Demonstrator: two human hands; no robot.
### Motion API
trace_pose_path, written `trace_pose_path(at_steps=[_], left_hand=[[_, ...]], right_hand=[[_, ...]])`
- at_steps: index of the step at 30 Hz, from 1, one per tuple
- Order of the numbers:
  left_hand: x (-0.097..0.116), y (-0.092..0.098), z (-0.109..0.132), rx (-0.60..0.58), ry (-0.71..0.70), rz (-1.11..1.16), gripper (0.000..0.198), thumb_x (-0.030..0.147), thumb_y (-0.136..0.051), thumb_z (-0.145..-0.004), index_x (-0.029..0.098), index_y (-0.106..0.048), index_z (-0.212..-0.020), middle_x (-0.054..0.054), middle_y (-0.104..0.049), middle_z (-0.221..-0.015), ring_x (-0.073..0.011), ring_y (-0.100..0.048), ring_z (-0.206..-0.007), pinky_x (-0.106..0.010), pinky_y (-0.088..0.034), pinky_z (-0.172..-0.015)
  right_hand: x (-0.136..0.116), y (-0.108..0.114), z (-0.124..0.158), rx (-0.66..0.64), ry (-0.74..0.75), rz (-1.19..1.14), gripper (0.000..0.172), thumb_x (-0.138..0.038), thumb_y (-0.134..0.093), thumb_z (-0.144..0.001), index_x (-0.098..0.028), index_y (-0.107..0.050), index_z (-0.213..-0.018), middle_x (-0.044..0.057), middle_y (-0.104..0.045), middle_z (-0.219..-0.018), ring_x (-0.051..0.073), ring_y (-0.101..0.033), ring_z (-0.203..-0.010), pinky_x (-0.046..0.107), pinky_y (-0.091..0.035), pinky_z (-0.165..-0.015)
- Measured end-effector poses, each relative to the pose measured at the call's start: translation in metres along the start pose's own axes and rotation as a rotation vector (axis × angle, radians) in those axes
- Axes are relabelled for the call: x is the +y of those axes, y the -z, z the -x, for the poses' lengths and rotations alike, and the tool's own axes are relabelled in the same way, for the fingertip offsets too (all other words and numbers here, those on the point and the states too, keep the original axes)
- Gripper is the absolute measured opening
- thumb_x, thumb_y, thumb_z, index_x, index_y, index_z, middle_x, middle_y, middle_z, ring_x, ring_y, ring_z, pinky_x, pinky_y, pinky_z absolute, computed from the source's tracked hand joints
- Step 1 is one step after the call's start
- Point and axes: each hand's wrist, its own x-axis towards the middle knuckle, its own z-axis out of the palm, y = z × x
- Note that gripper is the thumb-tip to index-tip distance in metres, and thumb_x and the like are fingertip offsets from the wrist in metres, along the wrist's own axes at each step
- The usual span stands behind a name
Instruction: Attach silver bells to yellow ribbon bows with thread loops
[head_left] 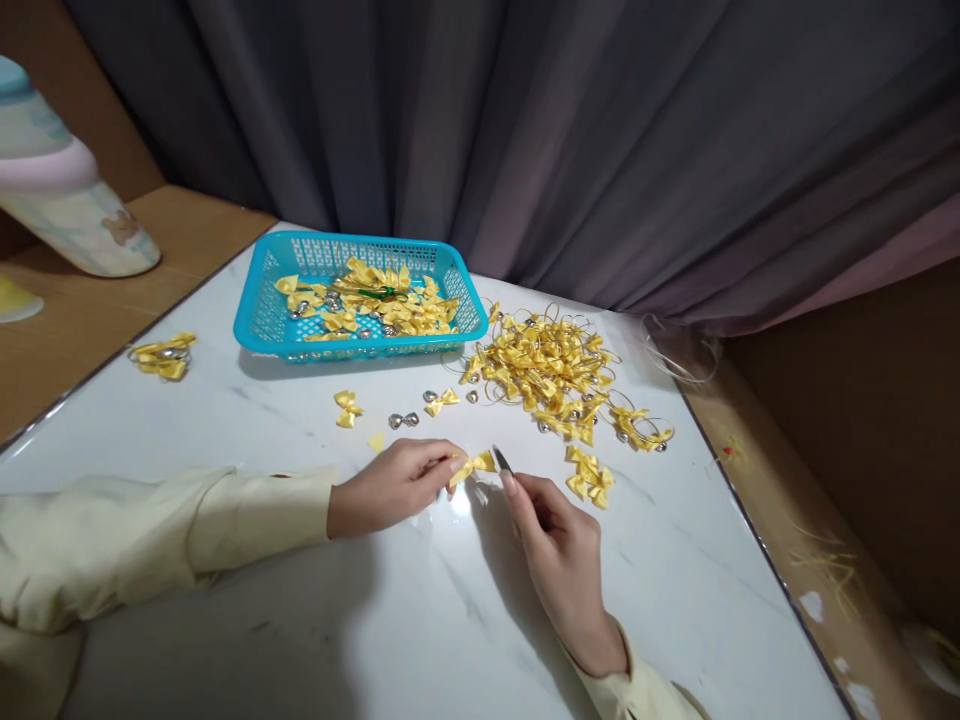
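My left hand [403, 483] pinches one end of a yellow ribbon bow [476, 466] between thumb and fingers. Closed around a slim, pointed metal tool [502, 460], my right hand [559, 555] keeps its tip right beside the bow's other end. Most of that tool is hidden in the fingers, so its exact kind cannot be made out. Silver heart-shaped beads [403, 420] and a loose yellow bow [347, 409] lie just beyond my left hand. Near my right hand are more yellow bows [590, 477].
A turquoise basket [360, 349] holds bows and beads on the white marbled table [420, 640]. To its right is a heap of bows on thin loops [555, 360]. A small bow bundle [165, 355] lies left. A tumbler [82, 200] stands at far left; a curtain [450, 110] hangs behind.
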Motion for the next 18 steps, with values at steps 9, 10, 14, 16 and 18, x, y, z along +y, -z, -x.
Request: trace_pose_path(at_steps=[9, 10, 14, 16, 18], left_hand=[[0.0048, -0.0005, -0.0001, 0.002, 0.027, 0.034, 0.029, 0.037, -0.039, -0.088, 0.015, -0.050, -0.072, 0.002, -0.049, -0.063, -0.0072, -0.038, -0.048, -0.020, -0.034, -0.046], [0.0051, -0.0005, 0.0000, -0.002, 0.027, 0.034, 0.030, 0.037, -0.039, -0.087, 0.015, -0.050, -0.071, 0.002, -0.047, -0.061, -0.0073, -0.038, -0.048, -0.020, -0.034, -0.046], [0.0060, 0.0000, 0.0008, -0.016, 0.022, 0.032, 0.032, 0.038, -0.038, -0.088, 0.016, -0.048, -0.068, 0.004, -0.042, -0.058, -0.0075, -0.037, -0.048, -0.021, -0.033, -0.046], [0.0063, -0.0002, 0.0011, -0.019, 0.028, 0.045, 0.031, 0.038, -0.038, -0.088, 0.016, -0.048, -0.069, 0.004, -0.042, -0.057, -0.0076, -0.037, -0.047, -0.021, -0.032, -0.046], [0.0064, -0.0005, 0.0011, -0.020, 0.038, 0.069, 0.030, 0.038, -0.038, -0.088, 0.016, -0.049, -0.070, 0.005, -0.039, -0.054, -0.0079, -0.036, -0.047, -0.021, -0.032, -0.046]], right_hand=[[-0.0001, -0.0061, 0.0042, -0.056, 0.064, 0.041, 0.029, -0.039, -0.052, -0.085, -0.014, -0.062, -0.073, -0.003, -0.051, -0.053, 0.008, -0.039, -0.047, 0.019, -0.035, -0.045], [-0.0003, -0.0069, 0.0046, -0.062, 0.076, 0.044, 0.029, -0.039, -0.052, -0.085, -0.014, -0.063, -0.073, -0.002, -0.052, -0.054, 0.008, -0.040, -0.047, 0.019, -0.036, -0.045], [-0.0009, -0.0089, 0.0056, -0.072, 0.101, 0.057, 0.029, -0.038, -0.051, -0.086, -0.014, -0.064, -0.075, -0.001, -0.055, -0.055, 0.008, -0.041, -0.047, 0.019, -0.036, -0.045], [-0.0007, -0.0091, 0.0060, -0.069, 0.109, 0.064, 0.029, -0.037, -0.050, -0.087, -0.014, -0.063, -0.075, -0.001, -0.055, -0.055, 0.008, -0.041, -0.047, 0.019, -0.036, -0.045], [-0.0003, -0.0090, 0.0064, -0.066, 0.120, 0.071, 0.028, -0.036, -0.049, -0.088, -0.014, -0.063, -0.075, -0.002, -0.055, -0.055, 0.008, -0.041, -0.047, 0.018, -0.036, -0.046]])
